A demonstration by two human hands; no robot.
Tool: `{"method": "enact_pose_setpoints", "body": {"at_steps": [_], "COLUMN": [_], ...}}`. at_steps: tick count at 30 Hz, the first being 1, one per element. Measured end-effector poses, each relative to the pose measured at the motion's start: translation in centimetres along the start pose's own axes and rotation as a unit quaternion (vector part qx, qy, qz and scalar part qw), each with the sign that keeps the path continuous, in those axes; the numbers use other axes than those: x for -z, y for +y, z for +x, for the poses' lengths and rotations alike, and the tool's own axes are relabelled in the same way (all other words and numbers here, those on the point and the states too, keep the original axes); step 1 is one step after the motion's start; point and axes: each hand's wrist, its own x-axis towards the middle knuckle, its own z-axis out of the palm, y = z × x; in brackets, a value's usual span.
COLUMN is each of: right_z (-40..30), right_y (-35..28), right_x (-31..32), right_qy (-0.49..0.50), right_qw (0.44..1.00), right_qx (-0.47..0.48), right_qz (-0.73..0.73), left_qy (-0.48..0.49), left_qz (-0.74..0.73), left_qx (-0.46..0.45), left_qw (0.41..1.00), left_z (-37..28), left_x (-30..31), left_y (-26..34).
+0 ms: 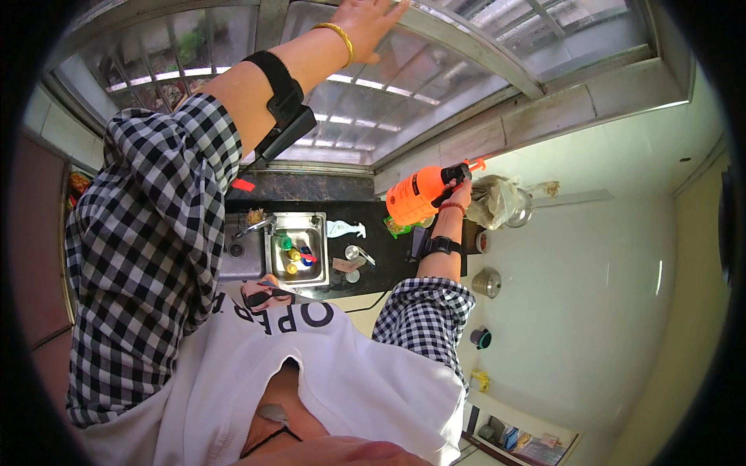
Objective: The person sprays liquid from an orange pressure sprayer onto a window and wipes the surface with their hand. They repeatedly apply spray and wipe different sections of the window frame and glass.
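Note:
My right hand (460, 193) grips an orange pump spray bottle (414, 195) by its black head. The bottle is tilted, with its base towards the sink side, and is held up in front of the window. At the top of the view, my left hand (368, 28) is raised against the sliding window (408, 76), close to the wooden frame (466, 41). Its fingers are spread and it holds nothing; the picture's edge cuts off part of it. Whether the palm presses on the pane or the frame, I cannot tell.
Below is a black countertop (384, 268) with a steel sink (323, 250) holding several bottles. A white spray bottle (345, 229) and a round metal lid or cup (352, 252) lie beside it. Plastic bags (492, 201) and a glass jar (520, 209) stand near my right arm.

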Motion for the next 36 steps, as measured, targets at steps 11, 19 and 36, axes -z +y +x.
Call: {"method": "enact_pose_setpoints", "body": {"at_steps": [11, 19, 36], "right_z": [0.0, -1.0, -3.3], "right_y": [2.6, 4.8, 13.0], "right_x": [1.0, 2.7, 8.5], "right_qy": [-0.012, 0.004, 0.028], "right_qw": [0.999, 0.998, 0.983], "right_qx": [-0.036, -0.069, -0.156], "right_qz": [-0.005, -0.015, -0.091], "left_qy": [-0.026, -0.01, 0.007], "left_qz": [0.039, 0.04, 0.059], "left_qx": [0.0, -0.006, -0.007], "left_qw": [0.999, 0.999, 0.998], "left_z": [0.2, 1.1, 2.6], "left_x": [0.4, -0.2, 0.0], "left_y": [0.3, 0.6, 2.4]}}
